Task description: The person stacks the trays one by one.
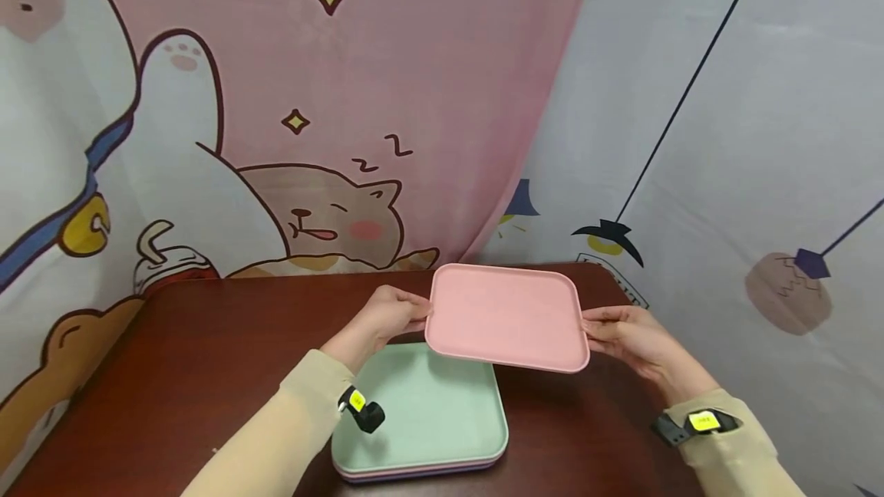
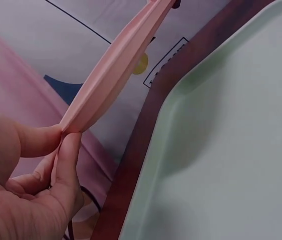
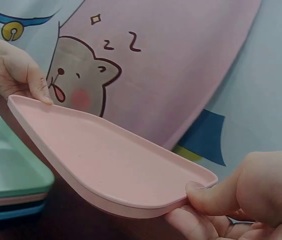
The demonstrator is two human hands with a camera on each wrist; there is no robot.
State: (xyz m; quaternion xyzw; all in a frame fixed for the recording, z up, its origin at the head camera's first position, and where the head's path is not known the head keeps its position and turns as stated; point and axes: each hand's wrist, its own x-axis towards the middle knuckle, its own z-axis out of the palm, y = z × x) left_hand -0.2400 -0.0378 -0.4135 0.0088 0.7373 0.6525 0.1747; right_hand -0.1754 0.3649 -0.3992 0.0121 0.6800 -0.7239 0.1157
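Observation:
A pink rectangular tray (image 1: 507, 317) is held in the air between both hands, tilted so its inner face shows in the head view. My left hand (image 1: 394, 314) pinches its left short edge between thumb and fingers. At the opposite short edge my right hand (image 1: 631, 336) grips the rim, thumb on top and fingers beneath, as the right wrist view shows. Below and to the left, a light green tray (image 1: 421, 413) tops a stack on the table. The pink tray overlaps the green tray's far right corner in the head view.
Under the green tray, the edges of a pink tray (image 3: 13, 201) and a blue tray (image 3: 11, 216) show. The stack stands near the front of a dark reddish-brown table (image 1: 228, 351). A cartoon-printed curtain (image 1: 442, 98) hangs behind the table and along its right side.

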